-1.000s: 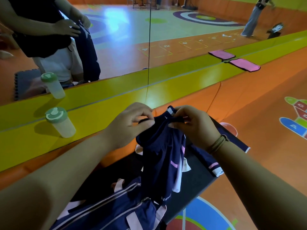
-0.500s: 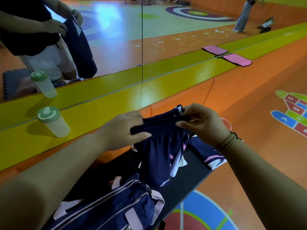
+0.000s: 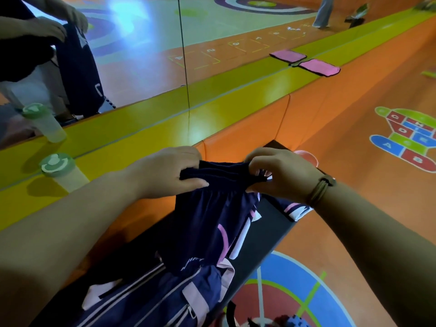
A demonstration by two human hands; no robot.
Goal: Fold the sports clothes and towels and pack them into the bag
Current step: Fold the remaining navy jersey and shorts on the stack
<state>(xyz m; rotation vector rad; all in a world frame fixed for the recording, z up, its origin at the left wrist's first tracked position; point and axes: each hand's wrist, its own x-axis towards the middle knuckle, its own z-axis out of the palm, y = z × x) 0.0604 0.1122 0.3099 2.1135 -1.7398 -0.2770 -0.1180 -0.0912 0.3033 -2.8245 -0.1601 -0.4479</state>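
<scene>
Waistband [image 3: 224, 173] now stretched level: left grip [image 3: 165, 172] and right grip [image 3: 280, 175] each pinch one end, so shorts [image 3: 207, 227] hang straight over bag [image 3: 146, 303] for folding.

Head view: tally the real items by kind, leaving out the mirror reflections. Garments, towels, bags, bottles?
Navy garments: 2 (shorts gripped by left hand and right hand; second garment on the black mat)
Pink towel: 1
Navy bag: 1
Green-lidded bottle: 1
Total: 5
</scene>
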